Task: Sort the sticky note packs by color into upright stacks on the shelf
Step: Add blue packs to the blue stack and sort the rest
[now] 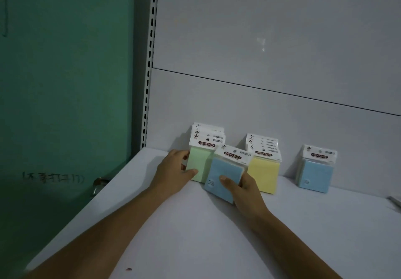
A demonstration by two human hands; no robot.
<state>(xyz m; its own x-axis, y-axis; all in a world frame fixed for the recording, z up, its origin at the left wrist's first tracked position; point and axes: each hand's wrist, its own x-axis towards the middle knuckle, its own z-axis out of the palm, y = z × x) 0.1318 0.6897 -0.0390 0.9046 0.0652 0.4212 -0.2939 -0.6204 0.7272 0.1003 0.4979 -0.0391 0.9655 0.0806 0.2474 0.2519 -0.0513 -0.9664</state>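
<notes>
On the white shelf (195, 224), a stack of green sticky note packs (198, 161) stands upright against the back panel. My left hand (173, 172) grips its left side, thumb on the front pack. My right hand (240, 189) holds a blue sticky note pack (223, 174), tilted, just in front of the gap between the green stack and the yellow stack (263, 170). Farther right, a blue stack (315, 173) stands upright on its own.
A slotted metal upright (149, 61) marks the shelf's left end, with a green wall (65, 83) beyond it. A door handle (99, 184) shows below the shelf's left edge. A grey object (395, 200) peeks in at the right edge.
</notes>
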